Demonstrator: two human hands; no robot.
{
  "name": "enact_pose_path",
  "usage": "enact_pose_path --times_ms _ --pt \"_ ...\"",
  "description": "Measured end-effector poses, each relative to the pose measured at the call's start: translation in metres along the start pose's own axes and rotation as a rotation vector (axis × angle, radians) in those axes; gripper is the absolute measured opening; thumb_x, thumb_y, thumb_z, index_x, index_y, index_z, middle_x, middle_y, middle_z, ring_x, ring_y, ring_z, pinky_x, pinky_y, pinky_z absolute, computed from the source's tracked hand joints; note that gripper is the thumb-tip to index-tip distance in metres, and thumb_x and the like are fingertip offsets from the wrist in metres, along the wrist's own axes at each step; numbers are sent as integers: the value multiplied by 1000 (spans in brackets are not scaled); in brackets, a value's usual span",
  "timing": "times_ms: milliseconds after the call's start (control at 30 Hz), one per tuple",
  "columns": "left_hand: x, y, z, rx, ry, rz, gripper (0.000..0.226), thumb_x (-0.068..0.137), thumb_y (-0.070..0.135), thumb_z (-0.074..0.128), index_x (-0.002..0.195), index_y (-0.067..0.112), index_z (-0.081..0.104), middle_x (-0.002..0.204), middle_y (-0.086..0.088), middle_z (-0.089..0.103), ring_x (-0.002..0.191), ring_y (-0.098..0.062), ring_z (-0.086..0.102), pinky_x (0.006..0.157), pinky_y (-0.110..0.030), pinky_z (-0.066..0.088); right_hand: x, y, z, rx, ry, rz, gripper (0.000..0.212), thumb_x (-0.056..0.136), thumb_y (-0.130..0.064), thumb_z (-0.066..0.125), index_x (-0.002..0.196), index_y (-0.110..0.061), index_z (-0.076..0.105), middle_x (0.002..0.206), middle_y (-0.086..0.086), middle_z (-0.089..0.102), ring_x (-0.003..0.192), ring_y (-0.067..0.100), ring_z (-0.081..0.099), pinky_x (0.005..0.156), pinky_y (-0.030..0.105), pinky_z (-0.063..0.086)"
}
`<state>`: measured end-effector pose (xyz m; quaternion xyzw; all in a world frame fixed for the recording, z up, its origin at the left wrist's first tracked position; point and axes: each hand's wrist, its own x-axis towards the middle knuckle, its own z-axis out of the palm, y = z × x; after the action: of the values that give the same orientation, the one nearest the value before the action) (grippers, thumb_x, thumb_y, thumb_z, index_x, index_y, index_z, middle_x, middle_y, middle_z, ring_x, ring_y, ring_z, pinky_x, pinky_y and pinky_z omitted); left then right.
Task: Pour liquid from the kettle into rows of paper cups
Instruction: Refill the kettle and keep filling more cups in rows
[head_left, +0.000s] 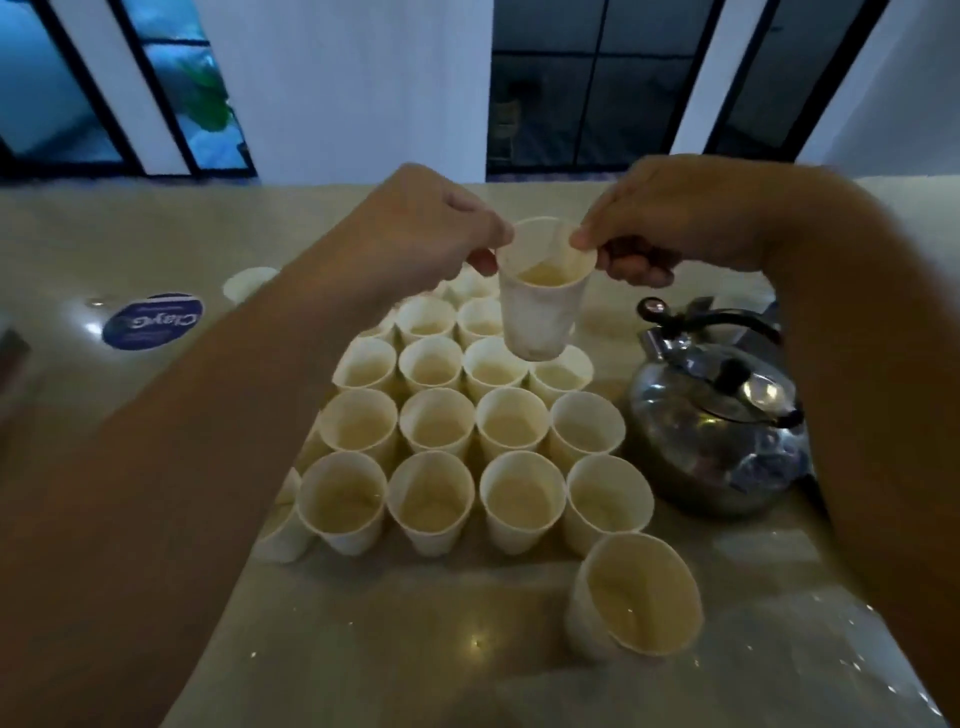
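Observation:
Several white paper cups (434, 499) stand in rows on the beige counter (415, 634), most holding pale liquid. One more paper cup (540, 306) hangs above the far rows, pinched at its rim from both sides. My left hand (441, 228) grips its left rim and my right hand (660, 223) grips its right rim. That cup has a little pale liquid at the bottom. The shiny metal kettle (717, 426) with a black handle and lid knob sits on the counter to the right of the rows, untouched.
A single cup (636, 597) stands apart at the front right. Another cup (249, 280) sits far left, near a round blue sticker (151, 321). Behind the counter's far edge are white walls and dark-framed windows. Droplets glint on the counter at right.

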<state>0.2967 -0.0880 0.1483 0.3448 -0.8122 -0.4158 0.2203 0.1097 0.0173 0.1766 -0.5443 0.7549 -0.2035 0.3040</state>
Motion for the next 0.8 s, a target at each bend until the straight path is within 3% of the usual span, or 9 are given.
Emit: enact_pose_path --times_ms 233,433,667,800 --pt "12 -65 -96 128 287 -112 9 87 26 73 84 22 80 73 7 74 55 -2 54 50 -14 45 112 -82 58 24 -93 -148 29 101 -28 57 77 -11 61 59 1 51 52 14 45 55 28 40" --pt "13 -127 -154 280 393 -225 12 89 20 68 86 17 79 79 1 75 46 -2 51 50 -18 40 183 -139 119 -39 -136 -211 29 101 -30 55 78 -13 61 61 0 53 51 14 49 55 28 43" --pt "14 -194 -176 258 467 -367 12 86 14 68 91 12 79 87 -7 74 81 -18 66 75 -30 51 234 -166 182 -228 -98 -268 33 104 -28 50 79 -10 62 70 9 60 55 17 51 49 23 39" --pt "19 -225 -168 245 460 -421 14 83 8 65 85 8 79 83 -15 74 81 -24 68 75 -31 52 254 -160 205 -321 -34 -294 30 102 -33 56 89 -9 68 69 -1 55 62 12 49 52 23 35"
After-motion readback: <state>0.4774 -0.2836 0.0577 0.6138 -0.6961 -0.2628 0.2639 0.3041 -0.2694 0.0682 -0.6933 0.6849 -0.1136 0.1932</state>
